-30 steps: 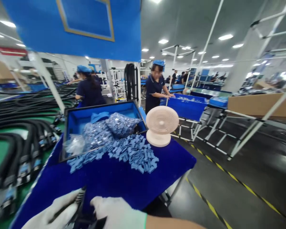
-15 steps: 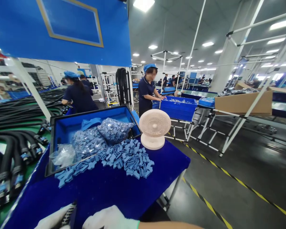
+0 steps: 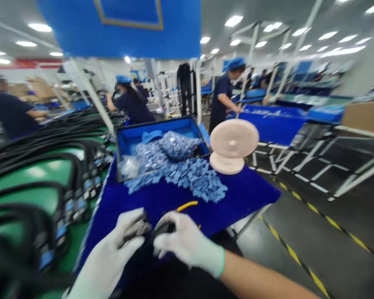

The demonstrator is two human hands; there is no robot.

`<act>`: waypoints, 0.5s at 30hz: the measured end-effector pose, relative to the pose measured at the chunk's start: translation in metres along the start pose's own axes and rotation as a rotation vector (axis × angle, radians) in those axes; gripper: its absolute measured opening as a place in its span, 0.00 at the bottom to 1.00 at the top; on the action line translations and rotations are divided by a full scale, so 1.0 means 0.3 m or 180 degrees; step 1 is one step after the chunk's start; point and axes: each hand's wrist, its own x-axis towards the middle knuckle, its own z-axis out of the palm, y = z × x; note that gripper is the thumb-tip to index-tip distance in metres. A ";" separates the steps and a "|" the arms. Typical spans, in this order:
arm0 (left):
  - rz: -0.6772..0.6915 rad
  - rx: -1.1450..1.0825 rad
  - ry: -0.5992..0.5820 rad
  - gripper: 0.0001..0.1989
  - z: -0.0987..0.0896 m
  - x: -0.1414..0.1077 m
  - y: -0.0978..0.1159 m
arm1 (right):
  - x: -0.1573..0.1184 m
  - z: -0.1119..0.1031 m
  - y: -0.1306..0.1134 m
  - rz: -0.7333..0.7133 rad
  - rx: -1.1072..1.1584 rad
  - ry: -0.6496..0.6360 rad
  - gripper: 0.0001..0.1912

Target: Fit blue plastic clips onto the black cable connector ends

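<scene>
My left hand (image 3: 120, 243), in a white glove, is closed round a dark grey and black piece (image 3: 137, 228); blur hides its details, though half a second ago it looked black and ribbed. Close on its right, my right hand (image 3: 187, 238), also gloved, curls its fingers round a dark piece (image 3: 166, 227). Whether the two pieces join I cannot tell. Just beyond the right hand a yellow tool handle (image 3: 187, 205) sticks out; whether that hand grips it is unclear. Past both hands lies a heap of small blue plastic parts (image 3: 196, 176) on the blue-covered table (image 3: 246, 199).
A black-rimmed blue tray (image 3: 127, 135) with bags of blue parts (image 3: 177, 145) stands behind the heap. Right of it is a pale fan (image 3: 233, 141). Black hoses (image 3: 65, 158) cover a green surface on the left. Co-workers stand beyond, one (image 3: 226, 93) near a blue bin (image 3: 271, 122).
The view has turned left and down. Both hands have come up from the bottom edge and closer together over the table. The yellow handle has come into view.
</scene>
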 end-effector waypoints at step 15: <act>-0.0253 -0.0447 -0.1495 0.19 -0.018 -0.040 0.084 | -0.030 0.027 0.021 0.0767 0.0270 -0.0102 0.42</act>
